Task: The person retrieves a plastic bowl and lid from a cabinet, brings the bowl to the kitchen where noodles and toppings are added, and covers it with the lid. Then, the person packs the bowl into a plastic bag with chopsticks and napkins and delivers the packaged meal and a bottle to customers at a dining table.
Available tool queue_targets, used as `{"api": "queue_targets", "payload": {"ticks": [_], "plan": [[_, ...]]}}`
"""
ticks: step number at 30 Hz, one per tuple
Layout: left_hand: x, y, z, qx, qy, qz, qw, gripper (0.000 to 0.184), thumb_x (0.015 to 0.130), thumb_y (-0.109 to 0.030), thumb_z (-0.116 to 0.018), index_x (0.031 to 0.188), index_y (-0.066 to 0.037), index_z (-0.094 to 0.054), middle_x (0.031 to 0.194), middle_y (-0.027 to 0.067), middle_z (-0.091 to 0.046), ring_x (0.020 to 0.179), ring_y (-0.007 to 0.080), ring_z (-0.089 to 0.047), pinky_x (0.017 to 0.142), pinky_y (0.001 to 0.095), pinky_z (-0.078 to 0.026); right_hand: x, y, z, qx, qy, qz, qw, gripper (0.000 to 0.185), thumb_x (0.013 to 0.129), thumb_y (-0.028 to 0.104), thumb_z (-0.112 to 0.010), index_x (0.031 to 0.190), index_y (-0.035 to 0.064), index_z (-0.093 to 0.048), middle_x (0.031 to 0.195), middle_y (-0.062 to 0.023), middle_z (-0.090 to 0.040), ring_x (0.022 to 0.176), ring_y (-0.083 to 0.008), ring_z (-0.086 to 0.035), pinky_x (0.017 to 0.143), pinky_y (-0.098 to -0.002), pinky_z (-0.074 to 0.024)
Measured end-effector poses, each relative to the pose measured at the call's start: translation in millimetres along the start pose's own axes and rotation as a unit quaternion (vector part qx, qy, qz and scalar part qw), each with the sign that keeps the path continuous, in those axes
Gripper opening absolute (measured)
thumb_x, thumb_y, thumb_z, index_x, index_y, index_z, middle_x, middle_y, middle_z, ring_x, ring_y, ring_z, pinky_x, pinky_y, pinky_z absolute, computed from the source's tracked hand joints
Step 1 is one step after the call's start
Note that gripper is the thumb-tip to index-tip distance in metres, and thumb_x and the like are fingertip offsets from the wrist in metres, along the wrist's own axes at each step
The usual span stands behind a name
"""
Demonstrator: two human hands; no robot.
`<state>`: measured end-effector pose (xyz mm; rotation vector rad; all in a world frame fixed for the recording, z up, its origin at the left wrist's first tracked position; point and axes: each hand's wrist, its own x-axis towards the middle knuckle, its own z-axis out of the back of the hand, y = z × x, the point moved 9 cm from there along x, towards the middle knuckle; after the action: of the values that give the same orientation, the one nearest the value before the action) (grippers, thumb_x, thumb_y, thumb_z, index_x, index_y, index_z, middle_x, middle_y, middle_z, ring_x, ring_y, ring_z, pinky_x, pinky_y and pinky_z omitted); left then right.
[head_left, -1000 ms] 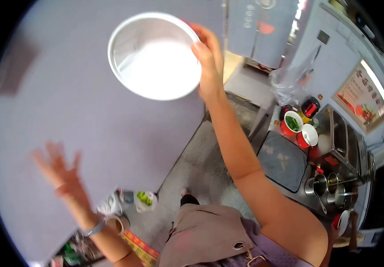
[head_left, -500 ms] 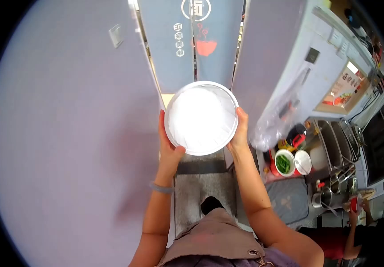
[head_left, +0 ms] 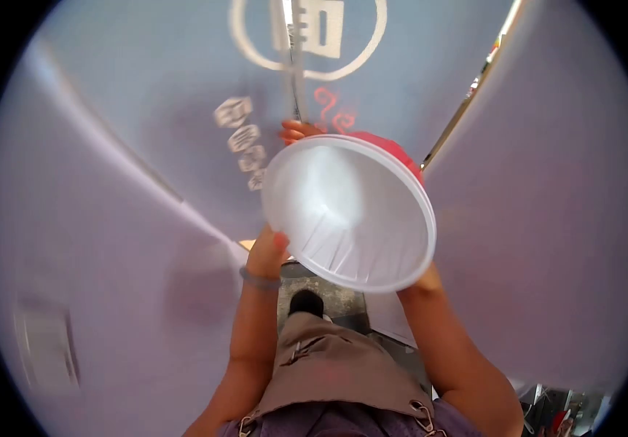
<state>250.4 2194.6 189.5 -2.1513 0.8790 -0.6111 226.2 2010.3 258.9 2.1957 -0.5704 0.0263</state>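
A large tub (head_left: 358,211), white inside and red outside, is tilted with its open mouth toward me. The tub's inside shows nothing but white walls and ridges. My left hand (head_left: 269,251) grips the left rim, thumb at the front, with a grey band on the wrist. Some fingertips show above the tub's upper left edge, against a blue door curtain. Beneath the lower right rim is my right hand (head_left: 425,282), its fingers mostly hidden by the tub.
Just ahead hangs the blue door curtain (head_left: 175,95) with a white emblem and a central slit. Pale walls stand on both sides, with a switch plate (head_left: 48,348) at the left. Below are the grey floor (head_left: 343,297) and my dark shoe (head_left: 306,301).
The curtain is much nearer and fills the upper view. The tub has shifted right and tilted. My left hand, apart from it a second ago, is on it. The counter has left view.
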Motion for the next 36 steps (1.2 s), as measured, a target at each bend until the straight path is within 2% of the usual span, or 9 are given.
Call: {"api": "queue_targets", "payload": {"ticks": [3,5,10,14,18,21,27,32,36], "plan": [[104.1,17.2,10.3,0.319,0.131,-0.063,0.936,0.081,0.071,-0.036,-0.073,0.13,0.004,-0.034,0.116,0.0129,-0.052,0.109,0.0206,-0.049,0.091,0.0332,-0.041,62.8,28.8,62.7,-0.117,-0.137,0.096,0.979,0.047,0.09,0.035,-0.042,0.126,0.0051,-0.042,0.12,-0.0125,-0.051,0.106,-0.0205,-0.05,0.09,-0.0341,-0.0408],[156.0,7.4,54.8,0.722,0.095,-0.159,0.667,0.035,0.073,-0.019,-0.061,0.096,-0.004,-0.038,0.087,0.0077,-0.047,0.081,0.0192,-0.047,0.075,0.0337,-0.041,99.8,52.4,108.1,-0.181,-0.223,0.157,0.945,0.045,0.091,0.033,-0.042,0.125,0.0041,-0.043,0.117,-0.0134,-0.052,0.103,-0.0204,-0.052,0.087,-0.0338,-0.0422],[317.0,2.0,220.1,0.457,-0.019,0.127,0.88,0.047,0.074,-0.028,-0.06,0.106,-0.003,-0.036,0.099,0.0093,-0.044,0.091,0.0213,-0.045,0.081,0.0355,-0.039,163.3,151.0,211.0,-0.299,-0.446,0.3,0.788,0.041,0.089,0.029,-0.041,0.12,0.0026,-0.044,0.107,-0.0135,-0.056,0.093,-0.0203,-0.056,0.079,-0.0337,-0.0455],[402.4,33.6,260.7,0.314,-0.041,0.287,0.904,0.057,0.075,-0.035,-0.06,0.113,-0.002,-0.033,0.108,0.0107,-0.042,0.099,0.0229,-0.043,0.086,0.037,-0.038,203.7,148.4,335.1,-0.24,-0.596,0.472,0.604,0.024,0.088,0.024,-0.046,0.099,0.0032,-0.053,0.086,-0.007,-0.056,0.07,-0.0142,-0.053,0.064,-0.0276,-0.0436],[453.5,88.7,253.7,0.285,-0.002,0.377,0.881,0.067,0.076,-0.042,-0.06,0.12,-0.001,-0.031,0.117,0.012,-0.041,0.107,0.0245,-0.042,0.091,0.0385,-0.037,216.2,70.4,496.8,-0.229,-0.689,0.32,0.609,0.021,0.089,0.024,-0.05,0.097,0.0052,-0.054,0.083,-0.0034,-0.054,0.072,-0.0113,-0.049,0.064,-0.0246,-0.0411],[487.2,136.0,243.1,0.274,0.02,0.43,0.86,0.074,0.077,-0.047,-0.059,0.126,0.0,-0.03,0.124,0.0131,-0.039,0.113,0.0257,-0.041,0.095,0.0396,-0.036,148.9,24.5,599.0,-0.274,-0.765,0.258,0.523,0.023,0.089,0.025,-0.051,0.101,0.0059,-0.052,0.085,-0.0034,-0.053,0.075,-0.0104,-0.048,0.064,-0.024,-0.0406],[544.3,269.4,193.7,0.284,0.054,0.508,0.811,0.09,0.075,-0.056,-0.061,0.134,0.002,-0.026,0.133,0.0148,-0.037,0.12,0.0274,-0.039,0.099,0.041,-0.034,-32.3,8.2,700.9,-0.32,-0.884,0.084,0.331,0.036,0.084,0.018,-0.055,0.114,0.0026,-0.045,0.103,-0.0098,-0.052,0.094,-0.0217,-0.049,0.084,-0.0334,-0.0397],[576.1,401.0,174.6,0.329,0.052,0.525,0.784,0.091,0.076,-0.055,-0.06,0.136,0.002,-0.021,0.136,0.0153,-0.032,0.124,0.0267,-0.035,0.101,0.04,-0.031,-159.9,36.7,744.1,-0.465,-0.877,-0.119,0.032,0.048,0.077,0.013,-0.062,0.12,0.0017,-0.043,0.118,-0.0182,-0.048,0.111,-0.0339,-0.04,0.097,-0.0448,-0.0291],[594.6,523.0,124.0,0.28,0.054,0.551,0.784,0.083,0.082,-0.05,-0.056,0.138,-0.001,-0.018,0.139,0.0124,-0.029,0.125,0.0251,-0.033,0.104,0.0404,-0.027,-233.8,65.7,750.2,-0.451,-0.883,-0.123,-0.04,0.048,0.075,0.01,-0.063,0.119,0.0011,-0.044,0.119,-0.0187,-0.047,0.114,-0.0364,-0.035,0.098,-0.0456,-0.0265]]}}
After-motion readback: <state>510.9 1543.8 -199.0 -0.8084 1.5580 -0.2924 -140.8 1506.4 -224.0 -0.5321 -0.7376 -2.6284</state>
